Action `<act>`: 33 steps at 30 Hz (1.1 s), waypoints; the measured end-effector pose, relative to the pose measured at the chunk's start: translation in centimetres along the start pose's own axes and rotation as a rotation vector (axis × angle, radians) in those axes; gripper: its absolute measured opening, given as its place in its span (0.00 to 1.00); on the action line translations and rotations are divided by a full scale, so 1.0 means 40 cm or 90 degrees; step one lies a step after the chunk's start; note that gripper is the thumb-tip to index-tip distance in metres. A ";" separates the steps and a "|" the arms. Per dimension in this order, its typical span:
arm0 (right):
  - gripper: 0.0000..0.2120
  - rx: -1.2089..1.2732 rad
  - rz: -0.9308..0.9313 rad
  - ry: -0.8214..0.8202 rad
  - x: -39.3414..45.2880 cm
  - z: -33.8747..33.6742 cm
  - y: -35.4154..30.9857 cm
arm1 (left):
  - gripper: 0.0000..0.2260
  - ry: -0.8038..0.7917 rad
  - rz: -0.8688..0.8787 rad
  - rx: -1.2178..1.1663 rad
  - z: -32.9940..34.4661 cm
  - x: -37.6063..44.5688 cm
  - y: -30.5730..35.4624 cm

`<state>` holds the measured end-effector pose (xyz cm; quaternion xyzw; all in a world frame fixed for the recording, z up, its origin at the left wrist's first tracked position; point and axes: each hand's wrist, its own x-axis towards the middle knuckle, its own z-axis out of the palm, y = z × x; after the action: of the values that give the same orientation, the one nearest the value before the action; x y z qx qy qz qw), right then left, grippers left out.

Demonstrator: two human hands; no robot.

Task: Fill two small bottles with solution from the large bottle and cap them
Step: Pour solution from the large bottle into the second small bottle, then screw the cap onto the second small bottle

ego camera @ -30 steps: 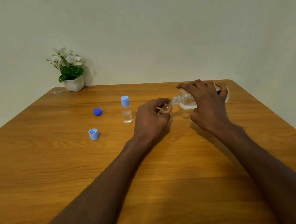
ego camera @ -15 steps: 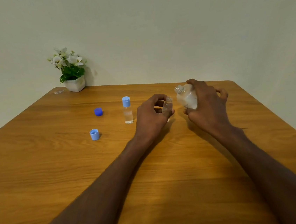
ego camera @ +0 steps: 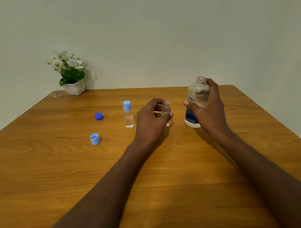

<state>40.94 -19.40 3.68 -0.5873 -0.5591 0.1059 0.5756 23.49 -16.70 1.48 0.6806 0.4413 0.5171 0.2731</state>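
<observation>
Right hand (ego camera: pixel 209 111) grips the upright, uncapped large bottle (ego camera: pixel 197 99); at its 9 o'clock, left hand (ego camera: pixel 151 121) pinches the open small bottle (ego camera: pixel 166 110).

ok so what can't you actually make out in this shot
- Fill level of the open small bottle, head view: the left hand covers most of it.
- Label on the large bottle: only "re" shows; the right hand hides the rest.
- Small clear item near the plant pot: too small to identify.
- Table near edge: cut off by the frame bottom.
</observation>
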 end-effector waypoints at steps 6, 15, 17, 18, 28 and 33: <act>0.43 -0.012 -0.007 -0.030 -0.007 -0.005 0.006 | 0.18 -0.003 -0.004 0.010 -0.002 -0.002 0.002; 0.23 -0.096 -0.197 0.246 -0.019 -0.026 -0.023 | 0.19 -0.005 0.039 0.026 -0.008 -0.017 0.023; 0.17 -0.111 -0.236 0.266 -0.019 -0.021 -0.026 | 0.19 0.004 0.051 0.022 -0.012 -0.024 0.031; 0.14 -0.116 -0.259 0.268 -0.020 -0.018 -0.026 | 0.18 0.009 0.059 0.022 -0.015 -0.028 0.036; 0.05 0.013 -0.380 0.127 -0.045 0.003 -0.048 | 0.15 0.126 0.064 -0.025 -0.118 -0.064 0.078; 0.04 0.024 -0.395 0.051 -0.070 0.031 -0.077 | 0.14 0.177 0.059 -0.013 -0.264 -0.107 0.068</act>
<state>37.36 -21.79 4.30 -0.3812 -0.6867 -0.0875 0.6128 14.04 -22.63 5.07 0.6197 0.4375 0.6227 0.1919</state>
